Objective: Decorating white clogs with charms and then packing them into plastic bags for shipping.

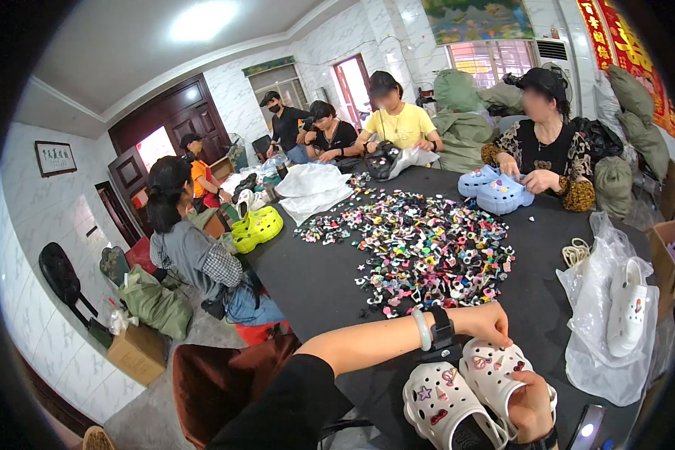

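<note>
A pair of white clogs with holes lies at the near edge of the table, toes pointing away. The left-hand clog (436,394) carries pink and purple charms, among them a star. My right hand (531,403) grips the right-hand clog (481,365) at its opening, some fingers hidden inside. Reaching across from the left, my left hand (489,324) is closed in a pinch over that clog's toe. What its fingertips hold, if anything, is hidden. Just beyond lies a big spread of small colourful shoe charms (435,247).
A white clog (627,309) rests on clear plastic bags (585,330) at the right, near a phone (586,427). Across the black table (307,277), a person handles blue clogs (495,189). Yellow-green clogs (256,229) sit at the left edge. Other people work around it.
</note>
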`<state>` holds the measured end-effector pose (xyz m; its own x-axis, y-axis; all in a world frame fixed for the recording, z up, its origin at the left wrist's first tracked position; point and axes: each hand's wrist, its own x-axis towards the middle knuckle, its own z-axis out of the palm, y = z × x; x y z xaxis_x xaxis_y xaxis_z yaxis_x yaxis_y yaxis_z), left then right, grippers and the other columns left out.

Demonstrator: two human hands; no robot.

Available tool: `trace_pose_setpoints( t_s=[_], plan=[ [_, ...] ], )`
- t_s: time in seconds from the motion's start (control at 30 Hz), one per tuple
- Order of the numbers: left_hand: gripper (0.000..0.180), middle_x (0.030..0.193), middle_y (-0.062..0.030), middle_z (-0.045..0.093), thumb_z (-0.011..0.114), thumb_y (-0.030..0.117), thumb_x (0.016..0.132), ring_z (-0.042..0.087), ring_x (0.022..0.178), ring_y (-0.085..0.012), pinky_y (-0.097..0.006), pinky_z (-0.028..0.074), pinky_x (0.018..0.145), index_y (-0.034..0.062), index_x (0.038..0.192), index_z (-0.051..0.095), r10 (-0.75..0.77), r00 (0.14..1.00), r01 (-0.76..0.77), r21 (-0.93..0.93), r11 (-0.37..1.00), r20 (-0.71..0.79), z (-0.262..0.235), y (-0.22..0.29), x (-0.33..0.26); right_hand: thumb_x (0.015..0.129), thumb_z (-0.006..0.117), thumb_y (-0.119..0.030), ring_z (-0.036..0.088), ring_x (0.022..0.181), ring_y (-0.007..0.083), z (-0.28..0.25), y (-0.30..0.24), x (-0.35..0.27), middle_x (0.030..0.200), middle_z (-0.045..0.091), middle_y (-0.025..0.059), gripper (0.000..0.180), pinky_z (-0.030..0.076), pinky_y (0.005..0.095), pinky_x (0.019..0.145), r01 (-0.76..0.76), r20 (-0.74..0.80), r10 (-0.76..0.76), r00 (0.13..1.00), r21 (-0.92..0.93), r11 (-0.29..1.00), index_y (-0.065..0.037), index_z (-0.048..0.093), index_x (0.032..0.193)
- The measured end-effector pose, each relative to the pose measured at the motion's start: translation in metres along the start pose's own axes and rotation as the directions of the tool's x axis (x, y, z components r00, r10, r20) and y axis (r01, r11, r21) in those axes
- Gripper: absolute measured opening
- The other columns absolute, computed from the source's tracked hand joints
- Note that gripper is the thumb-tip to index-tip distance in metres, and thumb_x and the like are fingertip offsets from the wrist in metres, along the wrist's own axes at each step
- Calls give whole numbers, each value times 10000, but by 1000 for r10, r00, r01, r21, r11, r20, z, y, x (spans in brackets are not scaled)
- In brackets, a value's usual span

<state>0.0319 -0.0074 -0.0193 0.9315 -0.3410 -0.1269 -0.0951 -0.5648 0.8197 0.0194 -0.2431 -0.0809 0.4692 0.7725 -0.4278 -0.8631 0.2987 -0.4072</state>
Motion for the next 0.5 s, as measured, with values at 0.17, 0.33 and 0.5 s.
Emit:
trace_pose_setpoints(
  t_s=[0.17,0.33,0.5],
  plan=[
    [202,695,-29,662,735,208,803,577,613,-81,-239,448,553,11,775,703,-45,996,40,-67,997,-71,6,8,-2,792,451,-62,585,1110,361,2,0,3,1224,585,191,505,444,507,995,18,18,-18,1000,12,1000,11,473,1292],
    [214,769,-22,653,737,202,800,574,694,-82,-228,452,624,12,882,685,-85,996,77,-197,977,-31,11,4,-1,795,452,-57,590,1104,352,-8,3,2,1219,590,185,499,451,499,991,35,36,-36,999,22,999,7,477,1289],
    [638,1066,-102,599,783,356,763,564,987,-162,-274,445,822,-17,1225,550,-333,940,314,-189,930,-75,9,7,-10,792,453,-48,593,1100,343,-7,4,0,1213,593,179,494,457,491,988,81,27,-81,996,11,997,7,484,1282]
  ],
)
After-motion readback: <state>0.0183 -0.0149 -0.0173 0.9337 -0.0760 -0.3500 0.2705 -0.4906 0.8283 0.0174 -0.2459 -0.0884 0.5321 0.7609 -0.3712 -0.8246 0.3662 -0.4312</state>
